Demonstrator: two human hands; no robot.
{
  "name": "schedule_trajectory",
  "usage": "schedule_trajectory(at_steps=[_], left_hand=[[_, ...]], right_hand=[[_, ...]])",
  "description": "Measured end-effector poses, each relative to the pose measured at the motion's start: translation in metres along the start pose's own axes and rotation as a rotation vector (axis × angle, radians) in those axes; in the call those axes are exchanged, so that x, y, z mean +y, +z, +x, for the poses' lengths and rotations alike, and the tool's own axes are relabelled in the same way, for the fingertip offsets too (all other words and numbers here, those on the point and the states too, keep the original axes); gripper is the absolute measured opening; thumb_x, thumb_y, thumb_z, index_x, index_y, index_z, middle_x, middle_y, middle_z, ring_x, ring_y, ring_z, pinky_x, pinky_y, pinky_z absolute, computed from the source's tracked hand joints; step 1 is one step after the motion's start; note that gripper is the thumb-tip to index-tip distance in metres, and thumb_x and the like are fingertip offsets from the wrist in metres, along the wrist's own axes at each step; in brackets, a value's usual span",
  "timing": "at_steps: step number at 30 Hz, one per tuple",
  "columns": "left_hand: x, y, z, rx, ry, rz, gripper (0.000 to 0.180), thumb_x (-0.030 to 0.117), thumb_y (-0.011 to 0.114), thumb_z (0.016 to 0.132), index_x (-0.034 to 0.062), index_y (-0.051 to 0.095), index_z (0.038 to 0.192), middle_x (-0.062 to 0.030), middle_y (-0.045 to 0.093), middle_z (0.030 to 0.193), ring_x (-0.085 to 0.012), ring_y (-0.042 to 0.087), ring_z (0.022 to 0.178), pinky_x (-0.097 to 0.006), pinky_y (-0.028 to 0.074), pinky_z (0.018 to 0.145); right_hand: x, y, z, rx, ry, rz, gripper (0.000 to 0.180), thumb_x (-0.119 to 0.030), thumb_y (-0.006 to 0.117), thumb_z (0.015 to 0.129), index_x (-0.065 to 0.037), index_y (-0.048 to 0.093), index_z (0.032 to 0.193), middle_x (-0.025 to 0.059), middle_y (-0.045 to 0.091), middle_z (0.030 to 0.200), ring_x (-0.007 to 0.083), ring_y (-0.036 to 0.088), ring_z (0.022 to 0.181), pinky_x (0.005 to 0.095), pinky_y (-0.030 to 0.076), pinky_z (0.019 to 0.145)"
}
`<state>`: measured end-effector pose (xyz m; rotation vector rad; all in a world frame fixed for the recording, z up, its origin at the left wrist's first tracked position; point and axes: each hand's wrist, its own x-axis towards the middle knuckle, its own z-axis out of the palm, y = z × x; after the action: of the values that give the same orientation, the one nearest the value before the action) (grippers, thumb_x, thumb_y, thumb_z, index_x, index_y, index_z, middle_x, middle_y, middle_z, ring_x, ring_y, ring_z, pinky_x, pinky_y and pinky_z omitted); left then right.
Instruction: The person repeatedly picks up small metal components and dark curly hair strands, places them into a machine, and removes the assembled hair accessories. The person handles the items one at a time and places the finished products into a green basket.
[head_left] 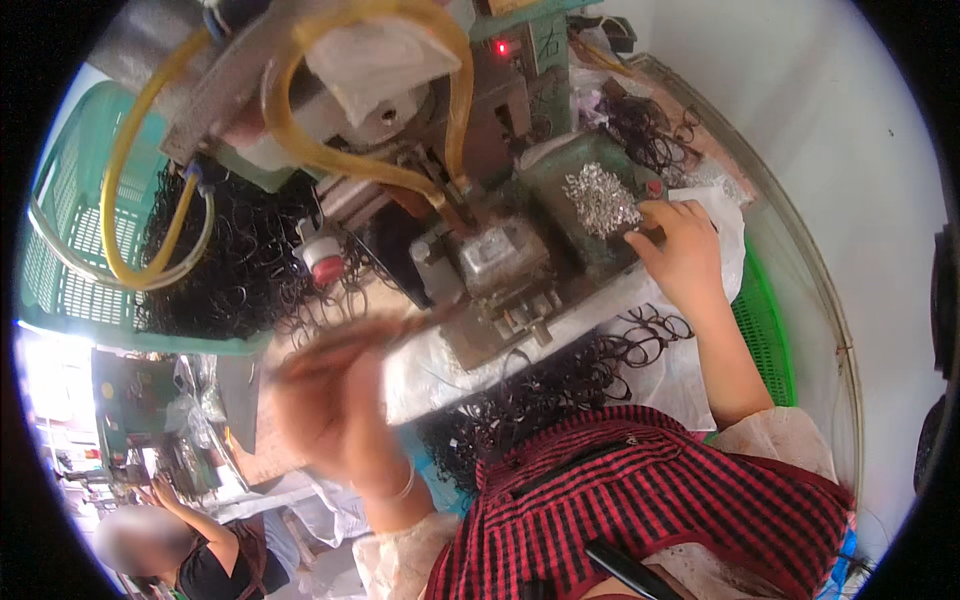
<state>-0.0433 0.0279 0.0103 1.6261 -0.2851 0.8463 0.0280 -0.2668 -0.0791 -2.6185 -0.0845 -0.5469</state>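
Observation:
My right hand [688, 248] is at the right edge of a green metal tray [560, 190], beside a heap of small shiny silver metal pieces [601, 201]. Thumb and forefinger are apart, and nothing shows between them. Lower left of the machine, my left hand [330, 405] is smeared by motion. Whether it holds anything cannot be made out. Between the hands stands the machine's work head [505, 260], a metal block with a small die. Thin black loops [560, 385] lie in a tangled pile between the machine and my lap.
Yellow hoses [300, 150] curve down to the machine. A red push button [325, 268] sits left of it. At left, a green basket [80, 260] holds many black loops. Another green basket [765, 335] stands at right, near the wall. A co-worker [215, 550] sits at lower left.

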Motion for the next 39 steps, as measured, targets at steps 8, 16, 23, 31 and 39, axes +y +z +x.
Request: schedule_trajectory(at_steps=[8,16,23,31,39], left_hand=[[-0.021,0.054,0.021,-0.161,-0.017,0.224,0.012,-0.004,0.068,0.084,-0.0038,0.064,0.095,-0.0063,0.067,0.086,-0.0073,0.061,0.075,-0.021,0.053,0.065],[-0.021,0.061,0.025,-0.166,0.019,0.323,0.011,-0.003,0.068,0.084,-0.0028,0.065,0.094,-0.0064,0.066,0.08,-0.0085,0.061,0.068,-0.023,0.053,0.061],[-0.036,0.02,-0.017,-0.076,0.123,0.351,0.019,-0.005,0.062,0.088,-0.0049,0.06,0.107,-0.0104,0.067,0.104,-0.0176,0.065,0.092,-0.03,0.053,0.084],[-0.184,-0.238,-0.06,1.036,-1.077,-1.016,0.029,0.024,0.055,0.097,-0.0035,0.052,0.106,-0.0113,0.061,0.087,-0.017,0.056,0.068,-0.025,0.052,0.059],[-0.284,-0.278,-0.038,0.879,-1.022,-0.443,0.012,0.017,0.054,0.094,0.0112,0.056,0.084,0.0018,0.048,0.061,-0.0085,0.05,0.055,-0.018,0.034,0.04]], right_hand=[[0.011,0.058,0.032,0.185,-0.167,0.057,0.014,-0.01,0.072,0.074,-0.007,0.066,0.086,0.0098,0.061,0.082,0.032,0.058,0.088,0.0409,0.048,0.077],[0.006,0.079,0.045,0.143,-0.458,0.055,0.014,-0.013,0.064,0.077,-0.008,0.066,0.09,0.0096,0.061,0.103,0.0312,0.056,0.098,0.0433,0.048,0.072],[0.018,0.106,0.072,0.183,-0.315,0.102,0.017,-0.006,0.063,0.077,-0.007,0.067,0.094,0.0141,0.064,0.098,0.034,0.059,0.099,0.0437,0.05,0.082],[0.008,0.054,0.047,0.023,0.005,0.512,0.021,-0.005,0.06,0.089,-0.004,0.067,0.109,0.0116,0.07,0.099,0.0191,0.066,0.093,0.0302,0.049,0.083],[0.005,0.06,0.045,0.046,0.007,0.4,0.013,-0.009,0.064,0.087,-0.003,0.068,0.098,0.0136,0.07,0.096,0.0236,0.067,0.093,0.0325,0.049,0.079]])
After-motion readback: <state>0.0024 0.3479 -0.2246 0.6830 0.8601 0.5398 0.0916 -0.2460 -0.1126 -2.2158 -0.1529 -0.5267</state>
